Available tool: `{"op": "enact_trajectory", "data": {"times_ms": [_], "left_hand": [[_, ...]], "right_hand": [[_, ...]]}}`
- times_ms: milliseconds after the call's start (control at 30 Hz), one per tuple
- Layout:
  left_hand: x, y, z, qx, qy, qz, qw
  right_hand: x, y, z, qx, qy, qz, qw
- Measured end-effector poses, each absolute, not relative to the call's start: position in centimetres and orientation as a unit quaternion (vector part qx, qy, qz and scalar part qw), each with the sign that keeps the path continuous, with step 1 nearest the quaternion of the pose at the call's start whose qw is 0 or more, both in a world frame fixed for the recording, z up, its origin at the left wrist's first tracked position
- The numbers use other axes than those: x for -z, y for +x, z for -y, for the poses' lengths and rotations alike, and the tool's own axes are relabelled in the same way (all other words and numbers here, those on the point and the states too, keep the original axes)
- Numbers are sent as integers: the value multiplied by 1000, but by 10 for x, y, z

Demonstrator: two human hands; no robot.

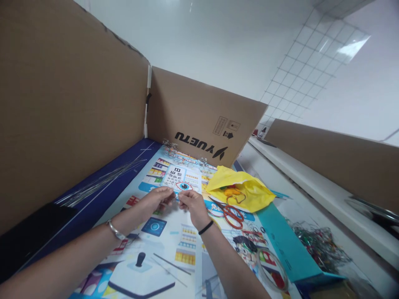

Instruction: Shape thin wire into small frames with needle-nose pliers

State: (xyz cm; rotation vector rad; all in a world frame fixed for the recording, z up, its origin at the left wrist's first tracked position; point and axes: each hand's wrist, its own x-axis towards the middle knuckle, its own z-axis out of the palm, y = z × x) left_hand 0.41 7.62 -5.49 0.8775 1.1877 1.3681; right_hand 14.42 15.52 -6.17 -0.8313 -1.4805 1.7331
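Note:
Over the printed sheet (187, 270) that covers the table, my left hand (160, 198) and my right hand (191, 202) are held close together, a small gap between them. Fingers of both hands are pinched. Whatever lies between the fingertips is too small to make out, possibly something thin. To the right of my right hand, orange-handled scissors (232, 216) lie by a yellow bag (237, 182). Orange yarn (233, 192) shows in the bag's opening.
Cardboard panels (193, 112) stand behind and at the left. Thin wires (102, 180) lie along the left edge. Tangled wire bits (321, 245) sit beyond a turquoise box (280, 241) at right. A roll of clear tape (272, 270) lies at front right.

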Motion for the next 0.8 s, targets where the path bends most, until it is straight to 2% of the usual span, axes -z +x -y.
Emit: {"op": "enact_trajectory", "data": {"times_ms": [200, 500, 800], "left_hand": [[54, 3, -77, -546, 402, -543, 496], [64, 3, -78, -567, 387, -526, 502], [65, 4, -78, -573, 383, -507, 518]], "right_hand": [[65, 139, -150, -635, -337, 595, 360], [66, 142, -149, -666, -286, 613, 314], [70, 141, -150, -650, -281, 622, 333]]}}
